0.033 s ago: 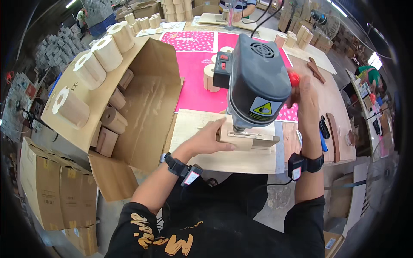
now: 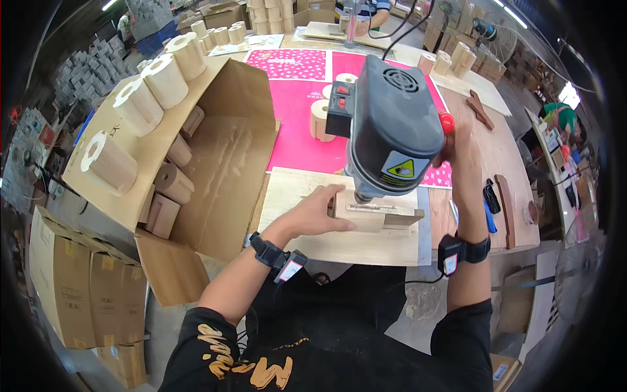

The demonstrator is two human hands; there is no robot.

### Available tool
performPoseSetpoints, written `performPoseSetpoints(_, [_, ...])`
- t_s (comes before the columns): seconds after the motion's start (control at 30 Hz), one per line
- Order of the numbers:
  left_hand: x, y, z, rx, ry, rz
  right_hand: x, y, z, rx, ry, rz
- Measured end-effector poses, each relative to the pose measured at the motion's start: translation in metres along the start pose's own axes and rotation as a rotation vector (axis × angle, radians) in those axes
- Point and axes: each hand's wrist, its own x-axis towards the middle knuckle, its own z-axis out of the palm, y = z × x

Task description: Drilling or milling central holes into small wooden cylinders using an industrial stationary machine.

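The right hand (image 2: 461,140) sits slightly lower against the red knob (image 2: 447,122) than in the earlier frame, leaving more of the ball uncovered, while the left hand (image 2: 317,212) keeps nearly the same place and pose.

The left forearm slants up and inward from the lower left, a black wristband (image 2: 262,249) around it. Its wrist is nearly straight, with the back of the hand turned upward. Thumb and forefinger part around the left end of the pale wooden block (image 2: 367,223), the thumb lying along the near side and the forefinger on the far side, so the block is held between them. The block lies on the flat wooden board (image 2: 294,247), just under the chuck (image 2: 362,195) of the dark grey drill head (image 2: 395,124).

The right forearm rises almost upright, with a second strap (image 2: 479,249) near the wrist. The hand is raised at the right side of the drill head, its fingers bent inward just beside the knob. They are partly hidden, so I cannot tell whether they close on anything.
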Motion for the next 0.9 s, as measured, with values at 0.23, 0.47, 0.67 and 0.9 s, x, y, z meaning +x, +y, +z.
performPoseSetpoints(0.23, [-0.058,-0.011,-0.029,0.045,-0.097,-0.007,-0.095,0.124,-0.015,-0.481,-0.458,0.014])
performPoseSetpoints(0.47, [-0.104,0.005,-0.061,0.232,0.102,-0.116,-0.117,0.124,-0.016,-0.286,-0.226,0.163])
performPoseSetpoints(0.67, [-0.106,-0.010,-0.016,0.664,0.414,0.092,-0.109,0.136,-0.007,-0.181,-0.219,0.258])
performPoseSetpoints(0.9, [-0.100,-0.031,0.015,0.650,0.476,0.214,-0.100,0.140,-0.016,-0.040,-0.261,0.343])
